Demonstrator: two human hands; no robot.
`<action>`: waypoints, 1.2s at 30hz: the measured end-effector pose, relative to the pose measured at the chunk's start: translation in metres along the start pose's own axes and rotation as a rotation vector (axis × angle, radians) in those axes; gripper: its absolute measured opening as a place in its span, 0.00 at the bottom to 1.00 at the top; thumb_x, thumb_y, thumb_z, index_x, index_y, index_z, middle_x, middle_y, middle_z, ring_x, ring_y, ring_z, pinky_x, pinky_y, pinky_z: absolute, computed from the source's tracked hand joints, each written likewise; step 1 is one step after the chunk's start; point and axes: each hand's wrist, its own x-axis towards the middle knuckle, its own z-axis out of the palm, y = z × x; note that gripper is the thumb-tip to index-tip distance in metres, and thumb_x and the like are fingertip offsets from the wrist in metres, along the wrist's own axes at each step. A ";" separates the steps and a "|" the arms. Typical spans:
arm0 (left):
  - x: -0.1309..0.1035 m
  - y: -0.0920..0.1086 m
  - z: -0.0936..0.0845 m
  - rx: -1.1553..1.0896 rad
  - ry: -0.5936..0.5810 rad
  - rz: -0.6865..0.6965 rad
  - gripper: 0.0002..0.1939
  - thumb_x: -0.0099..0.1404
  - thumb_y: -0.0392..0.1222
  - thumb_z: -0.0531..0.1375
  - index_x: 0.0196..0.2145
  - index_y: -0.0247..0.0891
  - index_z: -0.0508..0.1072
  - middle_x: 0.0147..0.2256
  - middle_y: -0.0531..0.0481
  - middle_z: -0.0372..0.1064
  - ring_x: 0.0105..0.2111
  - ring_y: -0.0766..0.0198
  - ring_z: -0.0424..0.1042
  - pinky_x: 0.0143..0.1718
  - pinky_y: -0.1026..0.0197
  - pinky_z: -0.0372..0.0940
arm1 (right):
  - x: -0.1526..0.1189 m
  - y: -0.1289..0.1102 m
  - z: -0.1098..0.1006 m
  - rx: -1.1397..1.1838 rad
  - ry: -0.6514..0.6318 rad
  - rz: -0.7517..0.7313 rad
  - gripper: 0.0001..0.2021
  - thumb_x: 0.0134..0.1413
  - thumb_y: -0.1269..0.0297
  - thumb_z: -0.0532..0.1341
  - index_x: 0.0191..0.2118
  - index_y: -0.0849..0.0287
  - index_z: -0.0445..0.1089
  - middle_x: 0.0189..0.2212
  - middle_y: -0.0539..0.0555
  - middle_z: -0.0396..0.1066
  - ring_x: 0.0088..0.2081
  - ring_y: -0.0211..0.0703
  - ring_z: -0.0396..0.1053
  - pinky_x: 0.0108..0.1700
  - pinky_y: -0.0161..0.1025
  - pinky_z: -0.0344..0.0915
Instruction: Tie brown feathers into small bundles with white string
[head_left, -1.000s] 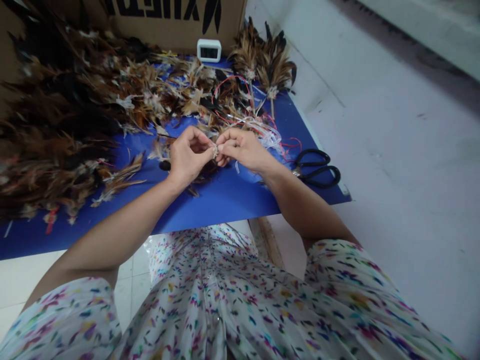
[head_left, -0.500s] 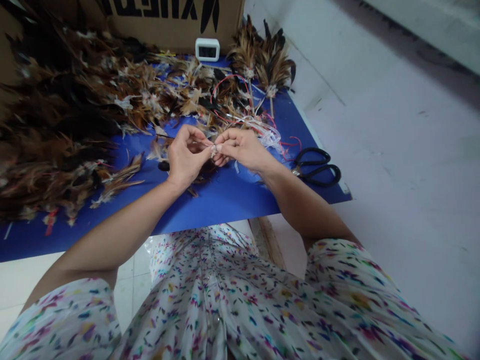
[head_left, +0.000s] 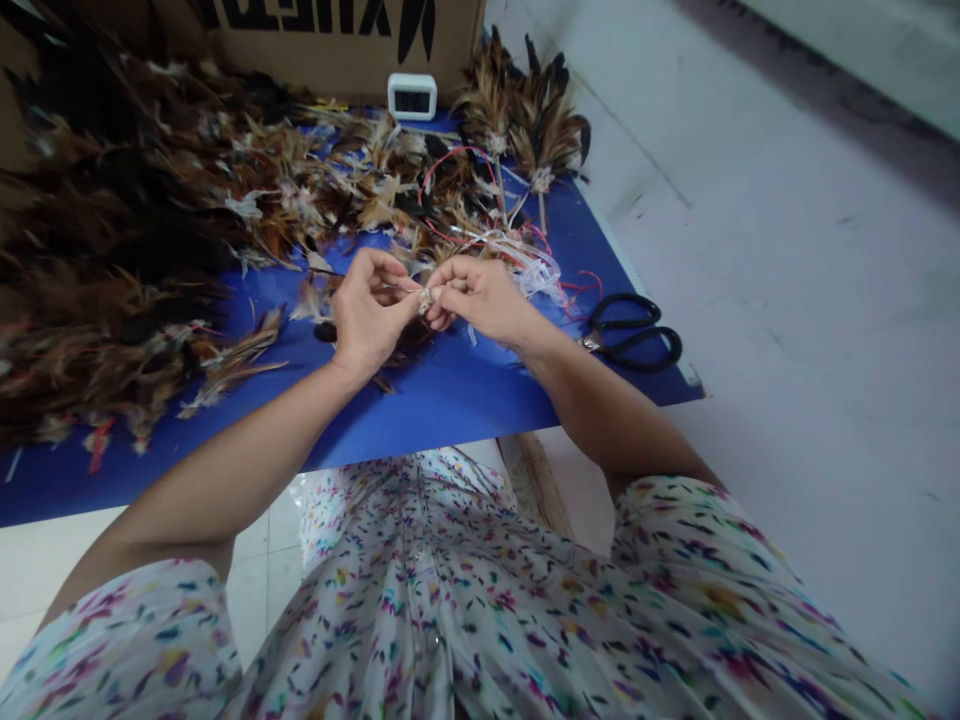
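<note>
- Hardly anything has moved since the earlier frame: the whole view has slid slightly left, and the left hand (head_left: 367,310) and right hand (head_left: 480,300) with it
- Both hands are over the tabletop (head_left: 435,405), back from the middle of its front edge
- Left grip: thumb and forefinger pinched on a pale bit (head_left: 424,301); right grip: fingertips closed on the same bit from the other side
- Feathers (head_left: 409,345) lie under the hands; whether they join the pale bit I cannot tell
- Done, by the look of it: two bunches, left one (head_left: 486,100) and right one (head_left: 546,125), gathered on sticks by the far right corner
- Not done, I judge: the pale bit, since neither hand has let go
- Feather pile (head_left: 112,260) spreads along the left and far edges; some ends look bound, but how many is too blurred to count
- White strips (head_left: 534,268) and red string (head_left: 456,152) lie beyond the right hand, unheld
- Scissors (head_left: 637,335) rest near the front right corner, untouched
</note>
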 end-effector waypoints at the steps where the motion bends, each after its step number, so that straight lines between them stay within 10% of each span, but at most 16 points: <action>1: 0.000 0.000 0.000 -0.005 -0.001 -0.010 0.26 0.48 0.52 0.75 0.38 0.41 0.69 0.32 0.52 0.71 0.34 0.62 0.76 0.35 0.61 0.73 | 0.000 0.000 0.000 -0.002 0.000 0.004 0.03 0.58 0.73 0.62 0.33 0.62 0.67 0.21 0.48 0.73 0.23 0.32 0.72 0.29 0.31 0.73; 36: 0.001 -0.001 0.000 -0.219 -0.009 -0.130 0.28 0.48 0.48 0.75 0.40 0.42 0.64 0.26 0.58 0.67 0.26 0.68 0.72 0.32 0.64 0.68 | -0.001 -0.009 0.001 0.149 0.036 0.051 0.04 0.61 0.71 0.57 0.35 0.58 0.60 0.22 0.46 0.73 0.25 0.33 0.74 0.32 0.32 0.74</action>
